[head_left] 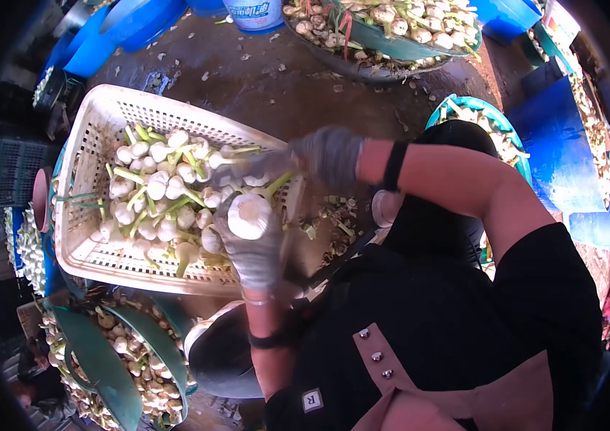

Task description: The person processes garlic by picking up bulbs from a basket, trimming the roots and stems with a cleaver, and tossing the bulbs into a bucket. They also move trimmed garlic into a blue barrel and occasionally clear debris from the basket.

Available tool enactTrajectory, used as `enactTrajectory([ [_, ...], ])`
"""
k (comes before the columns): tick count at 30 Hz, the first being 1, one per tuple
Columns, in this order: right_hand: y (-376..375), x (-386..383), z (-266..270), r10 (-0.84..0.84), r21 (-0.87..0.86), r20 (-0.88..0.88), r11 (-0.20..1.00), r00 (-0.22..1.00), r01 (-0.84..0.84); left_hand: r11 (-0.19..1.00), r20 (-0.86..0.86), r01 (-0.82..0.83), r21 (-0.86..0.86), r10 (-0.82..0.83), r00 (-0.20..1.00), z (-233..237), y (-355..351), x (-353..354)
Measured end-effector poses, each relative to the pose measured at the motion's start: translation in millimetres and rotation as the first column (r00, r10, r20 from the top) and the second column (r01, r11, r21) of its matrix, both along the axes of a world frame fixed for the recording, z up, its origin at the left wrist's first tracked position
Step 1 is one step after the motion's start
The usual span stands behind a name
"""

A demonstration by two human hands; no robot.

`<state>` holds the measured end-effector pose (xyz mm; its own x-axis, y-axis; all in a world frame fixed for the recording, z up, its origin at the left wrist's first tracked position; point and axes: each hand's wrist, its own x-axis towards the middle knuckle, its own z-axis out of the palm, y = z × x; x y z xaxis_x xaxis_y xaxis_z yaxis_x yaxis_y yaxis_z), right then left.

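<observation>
My left hand (251, 251), in a grey work glove, is closed around a trimmed white garlic bulb (250, 216), its round face turned up. My right hand (330, 156), also gloved, is curled and smeared by motion, just above and to the right of the bulb. From its fingers a blurred grey blade, seemingly a knife (255, 167), reaches left over the basket. Both hands are at the right end of a cream plastic basket (79, 179). Inside lie many garlic bulbs (156, 185) with short green stems.
Cut stem scraps (341, 219) lie beside my leg. Green tubs of garlic stand at lower left (104, 366) and at the top (398, 44). A teal-rimmed tub (513, 133) is behind my right arm. Blue bins (556, 144) stand at right; a white bucket (256, 14) is at the top.
</observation>
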<state>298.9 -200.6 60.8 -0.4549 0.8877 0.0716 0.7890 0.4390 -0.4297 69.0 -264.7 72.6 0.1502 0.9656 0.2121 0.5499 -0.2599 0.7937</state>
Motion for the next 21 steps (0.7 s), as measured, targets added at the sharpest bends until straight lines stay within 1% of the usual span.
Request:
enactTrajectory([
  [1, -1.3, -0.7, -4.8, -0.003, 0.009, -0.002, 1.0, 1.0, 0.003, 0.985, 0.052, -0.069, 0.161, 0.061, 0.997, 18.1, -5.1, 9.1],
  [2, -2.0, -3.2, -8.5, -0.077, -0.109, -0.148, 0.992, 0.986, 0.061, 0.966, 0.043, -0.048, 0.255, 0.038, 0.998, 20.6, -9.5, 9.9],
  [3, 1.2, -7.1, -11.4, -0.149, -0.228, -0.277, 0.97, 0.949, 0.086, 0.961, 0.048, -0.055, 0.27, 0.044, 0.998, 19.9, -6.2, 5.1],
  [5, 9.7, -5.1, -12.7, -0.289, -0.47, -0.447, 0.881, 0.847, 0.053, 0.991, 0.218, -0.107, 0.086, 0.086, 0.972, 9.9, -3.9, 7.5],
  [6, 7.5, -8.8, -3.3, -0.389, -0.587, -0.508, 0.809, 0.769, 0.021, 0.994, 0.362, -0.096, -0.046, 0.106, 0.926, 19.2, -3.6, 14.3],
  [7, 2.6, -11.3, 5.4, -0.381, -0.585, -0.505, 0.811, 0.774, 0.017, 0.994, 0.367, -0.104, -0.044, 0.113, 0.923, 14.9, 1.5, 17.5],
  [8, -10.3, -24.5, 40.4, -0.422, -0.728, -0.44, 0.684, 0.793, -0.041, 0.987, 0.193, -0.029, 0.16, -0.002, 0.981, 7.8, 7.3, 18.2],
  [9, -21.5, -35.3, 59.6, -0.453, -0.845, -0.369, 0.528, 0.812, -0.09, 0.937, -0.009, 0.087, 0.337, -0.089, 0.996, 4.4, 9.3, 17.0],
  [10, -26.6, -41.9, 59.8, -0.454, -0.843, -0.372, 0.53, 0.81, -0.09, 0.929, -0.115, 0.177, 0.325, -0.147, 0.982, 7.6, 9.6, 13.9],
  [11, -28.6, -47.8, 60.3, -0.422, -0.753, -0.474, 0.65, 0.773, -0.107, 0.927, -0.117, 0.177, 0.332, -0.146, 0.982, 3.0, 8.0, 15.6],
  [12, -29.2, -50.8, 60.1, -0.373, -0.646, -0.568, 0.754, 0.734, -0.117, 0.972, 0.226, 0.036, 0.233, -0.09, 0.97, -5.4, 3.5, 19.0],
  [13, -28.7, -52.4, 57.6, -0.362, -0.643, -0.569, 0.756, 0.738, -0.124, 0.993, 0.535, -0.072, 0.09, 0.013, 0.845, -12.4, -3.2, 19.3],
  [14, -26.5, -53.8, 52.8, -0.229, -0.477, -0.573, 0.874, 0.787, -0.092, 0.952, 0.857, 0.202, -0.229, 0.099, 0.506, 16.6, -13.5, 17.6],
  [15, -24.8, -54.9, 49.3, -0.098, -0.287, -0.547, 0.955, 0.831, -0.077, 0.898, 0.905, 0.199, -0.393, 0.34, 0.255, 52.0, -12.4, 22.4],
  [16, -29.8, -56.1, 47.5, -0.101, -0.25, -0.544, 0.967, 0.833, -0.045, 0.885, 0.926, 0.35, -0.307, 0.193, 0.325, 42.4, -7.1, 14.3],
  [17, -31.8, -55.5, 47.9, -0.088, -0.249, -0.542, 0.967, 0.836, -0.06, 0.836, 0.928, 0.497, -0.231, 0.036, 0.37, 21.6, -2.5, 4.6],
  [18, -33.7, -54.8, 49.4, -0.017, -0.205, -0.447, 0.975, 0.894, -0.084, 0.909, 0.703, 0.408, -0.087, -0.235, 0.671, 13.1, 0.5, 6.5],
  [19, -35.1, -54.0, 51.3, 0.05, -0.161, -0.345, 0.981, 0.937, -0.111, 0.915, -0.102, 0.323, 0.241, -0.307, 0.946, 12.5, -1.0, -13.8],
  [20, -36.8, -52.7, 57.9, 0.09, -0.173, -0.433, 0.968, 0.897, -0.18, 0.916, 0.036, 0.399, 0.047, -0.401, 0.915, 41.5, 2.4, -20.0],
  [21, -37.9, -51.0, 64.0, 0.094, -0.171, -0.433, 0.968, 0.897, -0.185, 0.863, 0.192, 0.488, -0.135, -0.46, 0.867, 59.6, 5.1, -22.1],
])
